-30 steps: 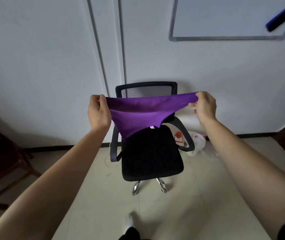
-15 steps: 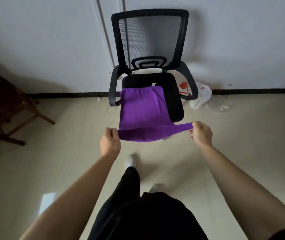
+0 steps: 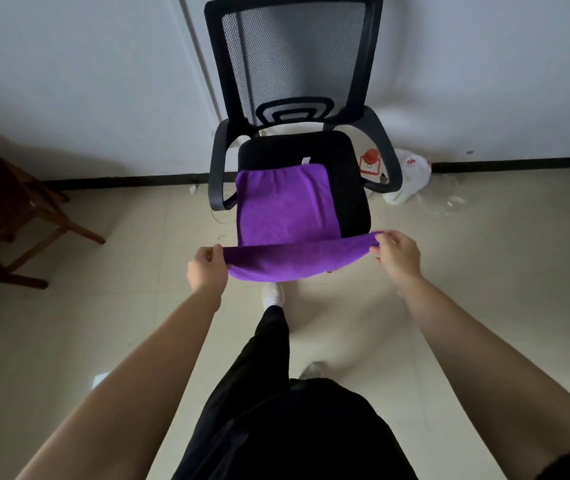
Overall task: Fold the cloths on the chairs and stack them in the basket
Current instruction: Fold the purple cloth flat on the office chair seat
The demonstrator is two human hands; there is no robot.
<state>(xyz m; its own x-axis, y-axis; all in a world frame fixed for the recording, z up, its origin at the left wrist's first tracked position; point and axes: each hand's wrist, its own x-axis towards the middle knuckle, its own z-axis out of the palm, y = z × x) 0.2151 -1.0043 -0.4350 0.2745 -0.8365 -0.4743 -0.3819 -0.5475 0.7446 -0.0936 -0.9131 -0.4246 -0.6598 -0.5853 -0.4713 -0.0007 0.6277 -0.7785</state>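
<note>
A purple cloth [image 3: 285, 209] lies spread over the left part of the black office chair's seat [image 3: 349, 188], its far edge with a small white tag near the seat's back. Its near edge hangs off the seat's front. My left hand [image 3: 206, 270] pinches the near left corner and my right hand [image 3: 396, 254] pinches the near right corner, holding that edge stretched between them just in front of the seat. No basket is in view.
The chair's mesh back [image 3: 294, 60] stands against a white wall. A white plastic bag [image 3: 410, 176] and a red-capped item [image 3: 369, 164] lie on the floor at the chair's right. A dark wooden chair [image 3: 10, 216] stands at the left. My feet and black trousers [image 3: 269, 393] are below.
The cloth was held up in the air in front of the chair back; it has come down and now lies on the seat. The view tilted down and my hands stayed on the near corners.
</note>
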